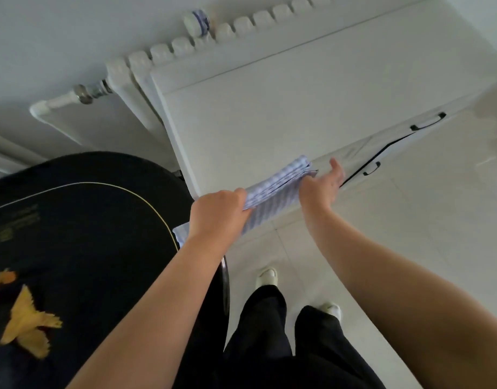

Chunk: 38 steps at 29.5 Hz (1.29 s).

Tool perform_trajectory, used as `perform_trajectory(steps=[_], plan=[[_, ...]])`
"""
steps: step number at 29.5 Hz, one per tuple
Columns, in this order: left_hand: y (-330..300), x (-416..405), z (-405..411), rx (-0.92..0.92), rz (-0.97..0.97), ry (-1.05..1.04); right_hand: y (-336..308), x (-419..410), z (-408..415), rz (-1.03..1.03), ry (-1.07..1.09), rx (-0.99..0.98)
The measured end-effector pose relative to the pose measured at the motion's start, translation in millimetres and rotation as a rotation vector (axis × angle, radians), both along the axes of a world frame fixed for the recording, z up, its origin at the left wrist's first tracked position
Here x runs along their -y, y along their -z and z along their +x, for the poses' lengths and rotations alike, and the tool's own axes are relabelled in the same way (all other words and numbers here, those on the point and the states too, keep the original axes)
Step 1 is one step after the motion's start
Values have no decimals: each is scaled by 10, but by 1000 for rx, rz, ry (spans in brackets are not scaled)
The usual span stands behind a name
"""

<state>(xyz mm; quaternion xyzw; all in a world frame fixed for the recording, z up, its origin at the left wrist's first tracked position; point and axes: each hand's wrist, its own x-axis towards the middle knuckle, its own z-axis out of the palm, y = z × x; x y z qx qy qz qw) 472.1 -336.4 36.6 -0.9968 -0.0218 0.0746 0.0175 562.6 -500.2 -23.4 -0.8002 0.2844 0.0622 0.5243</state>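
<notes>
Gripping folded checked cloth (275,193) at near end, our left hand (218,213) curled tight; our right hand (321,186) touches far end, thumb raised, grip unclear.

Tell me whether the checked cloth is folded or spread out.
Folded. The cloth shows stacked layers at its far end, a narrow band between the left hand and the right hand.

I see soft, even daylight with no hard shadows. The white floor (410,220) to the right of the right hand (321,182) carries pale glare patches, brightest at the far edge. The dark table (87,220) left of the left hand (218,211) reads dim and murky. The checked cloth (275,192) between them smears slightly, the right hand is soft with blur, and the radiator (185,49) beyond bends with wide-angle distortion.
</notes>
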Motion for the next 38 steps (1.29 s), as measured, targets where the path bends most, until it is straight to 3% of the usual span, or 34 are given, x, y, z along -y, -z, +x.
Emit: perform_trajectory(steps=[3,4,10,14,23,30,36,38], plan=[[-57,-138,-44,-5,-16,-16,158,11,216,439,191,-457],[-72,-171,-68,-6,-27,-29,163,17,236,538,175,-510],[-238,-289,-140,62,-51,-74,404,10,290,839,175,-422],[-447,-289,-77,169,-25,11,522,88,249,846,225,-388],[-453,26,386,323,-95,131,552,427,-332,789,408,-552],[401,646,699,53,-179,304,576,727,-520,892,458,-577],[995,746,947,-291,-485,200,635,809,-495,905,550,-562],[1068,701,972,-350,-410,210,648,803,-493,893,571,-567]])
